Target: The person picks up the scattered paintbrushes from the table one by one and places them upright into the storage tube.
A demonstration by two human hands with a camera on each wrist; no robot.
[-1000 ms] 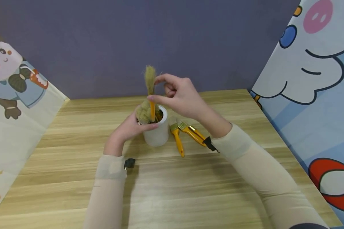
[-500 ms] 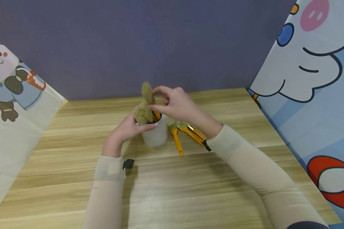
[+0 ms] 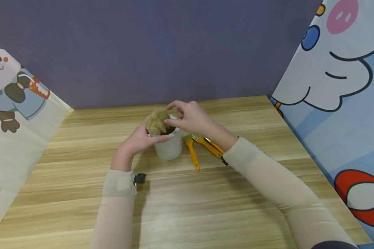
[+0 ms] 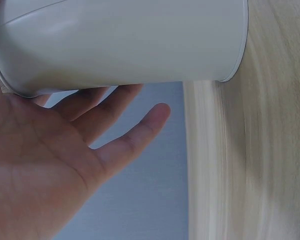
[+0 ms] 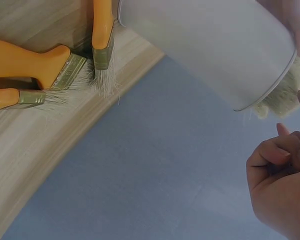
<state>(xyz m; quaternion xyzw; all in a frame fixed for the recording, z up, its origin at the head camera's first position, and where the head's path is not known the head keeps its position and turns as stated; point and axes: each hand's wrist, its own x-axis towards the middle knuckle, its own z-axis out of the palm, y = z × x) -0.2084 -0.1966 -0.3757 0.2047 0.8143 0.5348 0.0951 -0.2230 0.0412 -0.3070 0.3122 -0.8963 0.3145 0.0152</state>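
Note:
My left hand (image 3: 137, 140) grips a white cylindrical cup (image 3: 169, 148) near its rim, with the thumb across the front. The left wrist view shows the palm against the cup (image 4: 125, 45) and one finger standing off its side. Several paintbrushes stand in the cup, their tan bristles (image 3: 156, 122) bunched above the rim on the left; the handles are mostly hidden inside. Over the opening is my right hand (image 3: 194, 117), thumb tip right at the bristles. Its index finger stands apart from the thumb, and the other fingers (image 5: 272, 152) are bent.
Beside the cup on the right, yellow-handled paintbrushes lie on the wood-grain table (image 3: 187, 207): one brush (image 3: 192, 155) alone and a wider brush (image 3: 210, 147) by a third, partly under my right wrist. A blue-grey wall (image 3: 174, 52) rises behind, with cartoon-printed panels at both sides.
The paintbrush in my right hand has gone down into the cup, its bristles now among the others. My right hand has lowered and come off it; the left keeps its hold.

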